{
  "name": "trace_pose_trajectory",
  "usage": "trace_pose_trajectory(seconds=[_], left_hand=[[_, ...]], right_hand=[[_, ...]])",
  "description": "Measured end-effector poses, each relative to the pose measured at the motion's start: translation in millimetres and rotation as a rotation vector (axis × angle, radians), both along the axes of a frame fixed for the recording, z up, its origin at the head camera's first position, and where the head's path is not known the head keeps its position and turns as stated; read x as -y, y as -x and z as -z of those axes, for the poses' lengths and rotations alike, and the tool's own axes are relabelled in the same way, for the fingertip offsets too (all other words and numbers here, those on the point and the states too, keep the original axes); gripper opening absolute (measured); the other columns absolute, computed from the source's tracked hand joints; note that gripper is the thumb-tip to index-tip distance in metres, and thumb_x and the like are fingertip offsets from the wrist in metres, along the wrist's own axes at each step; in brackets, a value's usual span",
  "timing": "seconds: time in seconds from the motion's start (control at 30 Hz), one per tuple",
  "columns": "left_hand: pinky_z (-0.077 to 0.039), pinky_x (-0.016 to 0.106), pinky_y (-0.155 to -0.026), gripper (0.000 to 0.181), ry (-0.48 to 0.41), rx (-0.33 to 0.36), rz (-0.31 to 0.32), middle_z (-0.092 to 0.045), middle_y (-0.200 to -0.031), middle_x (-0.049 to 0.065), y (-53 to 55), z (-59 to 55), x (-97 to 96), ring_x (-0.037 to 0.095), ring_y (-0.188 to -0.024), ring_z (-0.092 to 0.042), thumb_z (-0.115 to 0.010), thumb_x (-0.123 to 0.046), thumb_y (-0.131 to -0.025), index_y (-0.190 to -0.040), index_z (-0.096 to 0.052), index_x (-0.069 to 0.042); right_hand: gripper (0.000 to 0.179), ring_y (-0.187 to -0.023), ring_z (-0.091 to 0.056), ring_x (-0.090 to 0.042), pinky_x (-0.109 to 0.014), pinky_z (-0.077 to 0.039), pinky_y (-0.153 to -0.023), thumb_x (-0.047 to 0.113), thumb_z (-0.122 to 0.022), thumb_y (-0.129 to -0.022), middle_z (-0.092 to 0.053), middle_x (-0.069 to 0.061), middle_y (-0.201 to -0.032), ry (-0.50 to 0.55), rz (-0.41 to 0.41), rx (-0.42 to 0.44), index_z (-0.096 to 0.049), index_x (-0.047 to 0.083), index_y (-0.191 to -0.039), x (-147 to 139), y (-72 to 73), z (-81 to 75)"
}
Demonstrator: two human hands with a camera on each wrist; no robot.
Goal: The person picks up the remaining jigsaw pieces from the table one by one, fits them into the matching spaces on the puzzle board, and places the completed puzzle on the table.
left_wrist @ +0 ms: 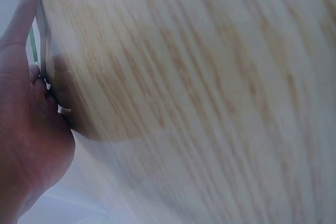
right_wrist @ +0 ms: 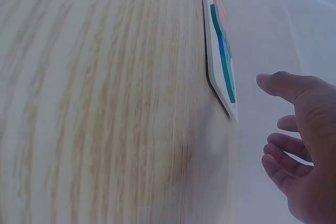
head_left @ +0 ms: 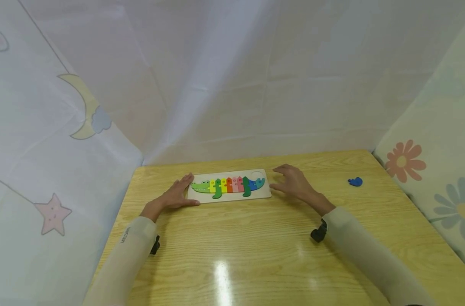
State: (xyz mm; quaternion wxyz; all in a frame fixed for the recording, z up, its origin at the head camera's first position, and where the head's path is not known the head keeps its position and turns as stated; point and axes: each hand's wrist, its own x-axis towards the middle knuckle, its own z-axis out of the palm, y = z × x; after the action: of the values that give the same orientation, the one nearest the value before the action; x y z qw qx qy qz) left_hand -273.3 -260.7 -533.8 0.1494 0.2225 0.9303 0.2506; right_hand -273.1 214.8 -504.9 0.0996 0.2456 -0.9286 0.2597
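A wooden crocodile puzzle (head_left: 234, 187) lies flat near the back of the table, its head to the left. Its body is made of coloured pieces, and a pale round outline shows at the board's back right corner. My left hand (head_left: 178, 192) holds the board's left end, thumb along the front edge and fingers at the back left corner. Just off the right end, my right hand (head_left: 293, 182) is held with thumb and fingers apart and nothing between them. In the right wrist view, a gap separates that hand (right_wrist: 310, 135) from the board (right_wrist: 220, 51).
A small blue piece (head_left: 355, 182) lies apart on the wooden table (head_left: 236, 246), toward the right. White cloth (head_left: 232, 106) hangs behind, and printed cloth walls flank the table at left and right.
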Motion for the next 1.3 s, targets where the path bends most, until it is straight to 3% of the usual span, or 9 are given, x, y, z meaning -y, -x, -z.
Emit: trace_pose_trajectory(seconds=[0.97,1.3], left_hand=[[-0.002,0.062,-0.130,0.116,-0.007,-0.005,-0.001,-0.003,-0.177,0.022,-3.9,-2.9,-1.5,0.039,-0.164,-0.003,-0.078,-0.054,-0.093,-0.168,-0.010,0.004],[-0.002,0.062,-0.131,0.117,-0.002,-0.006,-0.003,-0.004,-0.177,0.021,-3.1,-2.7,-1.6,0.038,-0.164,-0.003,-0.078,-0.055,-0.093,-0.168,-0.011,0.003]], right_hand=[[0.065,-0.109,-0.069,-0.047,-0.063,-0.058,-0.088,0.025,-0.093,-0.081,-0.068,-0.029,-0.129,0.002,0.049,-0.047,-0.070,-0.007,-0.132,-58,-21.1,-9.3],[0.061,-0.100,-0.070,-0.048,-0.064,-0.059,-0.081,0.019,-0.095,-0.079,-0.069,-0.030,-0.125,0.010,0.060,-0.099,-0.071,-0.009,-0.129,-80,-30.2,-13.6]])
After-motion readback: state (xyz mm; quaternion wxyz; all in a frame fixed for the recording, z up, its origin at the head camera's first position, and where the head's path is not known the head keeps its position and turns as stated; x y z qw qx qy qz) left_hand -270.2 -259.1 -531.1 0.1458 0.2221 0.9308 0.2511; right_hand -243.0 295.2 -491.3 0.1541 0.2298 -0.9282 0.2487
